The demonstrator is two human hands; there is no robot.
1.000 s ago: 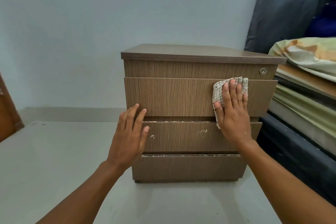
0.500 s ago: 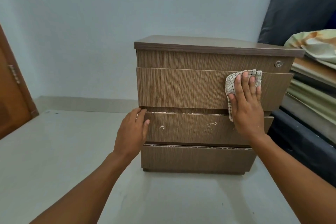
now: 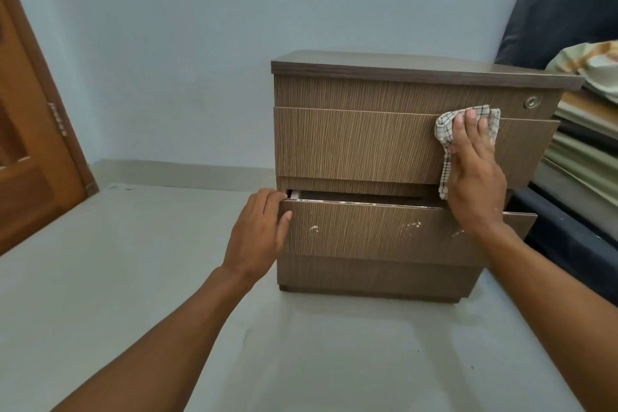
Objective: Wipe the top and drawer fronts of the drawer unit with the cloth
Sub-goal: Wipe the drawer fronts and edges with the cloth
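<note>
The drawer unit (image 3: 384, 94) is seen standing on the floor (image 3: 133, 294) against a pale wall (image 3: 200, 43), with stacked bedding (image 3: 582, 150) just beside it on the right and a wooden door (image 3: 30, 150) well apart on the left. The checked cloth (image 3: 446, 130) is pressed flat against the right end of the upper drawer front (image 3: 351, 144) by the right hand (image 3: 475, 177), whose fingers are laid out straight over it; a tail of the cloth hangs down beside the thumb. The left hand (image 3: 257, 231) is wrapped round the left edge of the middle drawer (image 3: 368, 234), fingers hooked behind the panel and thumb on its face, and that drawer is seen pulled a little way out, so that a dark gap is shown above it. The task is judged to be partway through, with the wipe of the upper drawer front in hand. Whether the top (image 3: 418, 65) or the narrow strip with the lock (image 3: 531, 102) has been wiped cannot be told, since no mark or sheen is shown either way. Pale specks are seen on the middle drawer's face, so it is judged not yet cleaned. The bottom drawer front (image 3: 368, 273) is touched by neither hand and is judged to be left as well.
</note>
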